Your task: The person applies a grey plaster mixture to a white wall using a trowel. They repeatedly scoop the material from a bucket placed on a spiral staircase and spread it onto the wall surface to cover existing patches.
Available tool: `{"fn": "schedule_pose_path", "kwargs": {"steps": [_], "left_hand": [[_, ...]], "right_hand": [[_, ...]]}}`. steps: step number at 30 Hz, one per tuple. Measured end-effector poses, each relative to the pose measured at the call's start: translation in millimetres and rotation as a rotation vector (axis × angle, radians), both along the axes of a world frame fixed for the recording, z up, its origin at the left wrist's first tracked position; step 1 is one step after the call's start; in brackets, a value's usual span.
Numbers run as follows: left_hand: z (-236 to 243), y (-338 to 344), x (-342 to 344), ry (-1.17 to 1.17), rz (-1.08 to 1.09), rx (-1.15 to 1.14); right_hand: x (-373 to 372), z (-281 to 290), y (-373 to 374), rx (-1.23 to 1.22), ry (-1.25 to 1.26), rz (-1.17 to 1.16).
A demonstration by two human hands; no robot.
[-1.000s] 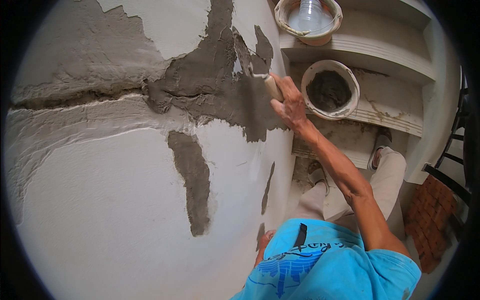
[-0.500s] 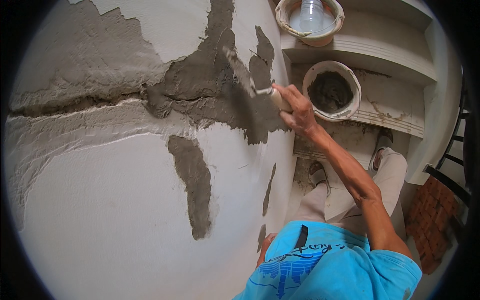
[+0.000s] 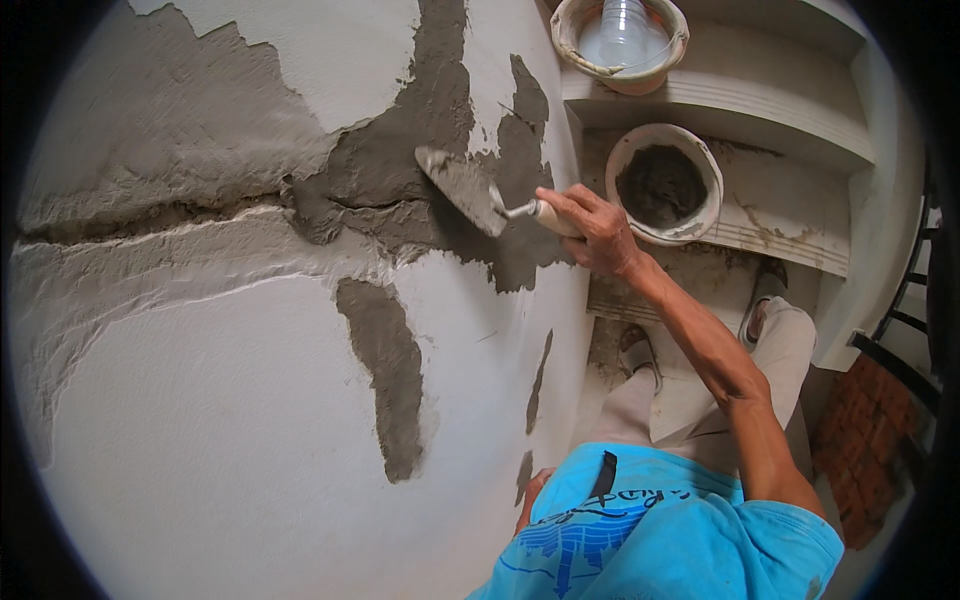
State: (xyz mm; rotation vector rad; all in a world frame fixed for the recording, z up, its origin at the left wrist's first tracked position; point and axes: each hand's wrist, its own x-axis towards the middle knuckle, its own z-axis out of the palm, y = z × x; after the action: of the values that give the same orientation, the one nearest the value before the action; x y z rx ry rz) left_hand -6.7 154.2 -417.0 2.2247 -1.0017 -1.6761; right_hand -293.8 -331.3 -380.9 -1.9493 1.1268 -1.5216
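My right hand (image 3: 603, 236) is wrapped round the pale handle of a pointed trowel (image 3: 463, 188). The blade, smeared with grey mortar, lies over a patch of wet grey mortar (image 3: 385, 160) on the white wall (image 3: 200, 400). Whether it presses on the patch I cannot tell. A rough horizontal crack (image 3: 170, 213) runs left from the patch. Of my left hand (image 3: 537, 487), only a sliver shows beside the blue shirt near the wall; its fingers are hidden.
A bucket of mortar (image 3: 713, 190) stands on a stair step just right of my right hand. One step higher, another bucket (image 3: 640, 82) holds a clear plastic bottle (image 3: 624, 32). At the far right are a dark railing (image 3: 895, 370) and reddish bricks (image 3: 862, 450).
The trowel blade has swung down and to the left across the mortar patch. My right hand has turned slightly and dropped a little; my left hand stays in place.
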Motion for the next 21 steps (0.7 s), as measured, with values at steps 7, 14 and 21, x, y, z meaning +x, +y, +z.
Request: {"fn": "schedule_pose_path", "kwargs": {"steps": [7, 14, 21], "left_hand": [[15, -17, -15, 0.02, 0.121, 0.098], [35, -32, -29, 0.019, 0.139, 0.134], [31, -32, -25, -0.06, -0.064, 0.078]], "right_hand": [[-4, -10, -25, 0.157, -0.15, -0.109], [21, -20, -31, 0.156, -0.058, -0.172], [14, -31, 18, 0.124, 0.048, -0.111]]}}
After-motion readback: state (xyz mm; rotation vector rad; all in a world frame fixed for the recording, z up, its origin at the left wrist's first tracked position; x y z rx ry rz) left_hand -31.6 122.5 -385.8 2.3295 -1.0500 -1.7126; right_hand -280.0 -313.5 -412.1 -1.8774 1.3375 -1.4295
